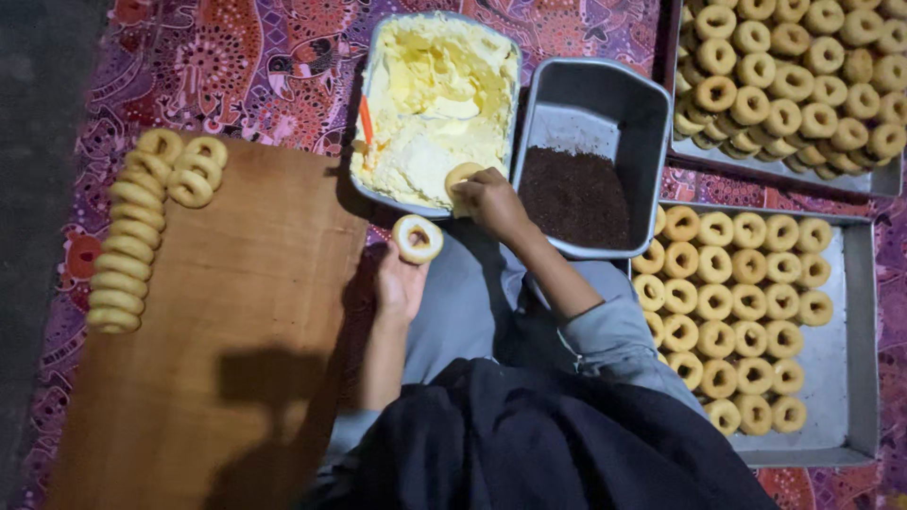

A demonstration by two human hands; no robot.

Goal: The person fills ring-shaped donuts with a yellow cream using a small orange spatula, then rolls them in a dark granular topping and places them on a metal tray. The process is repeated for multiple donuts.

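Cloth [236,66] in purple and red patterns covers the floor under everything, and on it at nine o'clock lies the long wooden board [236,312], the biggest thing before me. Along the board's far-left edge runs a leaning row of finished rings [128,246], so a fair batch looks done. At three o'clock sits the metal tray of plain rings [732,312], laid flat in neat lines, with bare metal to its right; at one o'clock a second tray [794,80] is heaped with more, and its top and right side run out of view. Judging by those two, far more rings remain than are finished.

At twelve o'clock stands the tub of pale yellow cream [430,104], much scooped, with an orange handle [366,121] stuck in its left side. Just right of it, the grey pan of dark sprinkles [576,194] is filled only in its near half.

My right hand [491,203] pinches a ring [463,177] against the near edge of the cream; my left hand [399,283] holds up a ring with cream on its top [417,238] between fingertips, just below that tub.

My dark clothing hides my lap, and shadow blurs the near end of the board. Whether the board's rings carry sprinkles I cannot tell.
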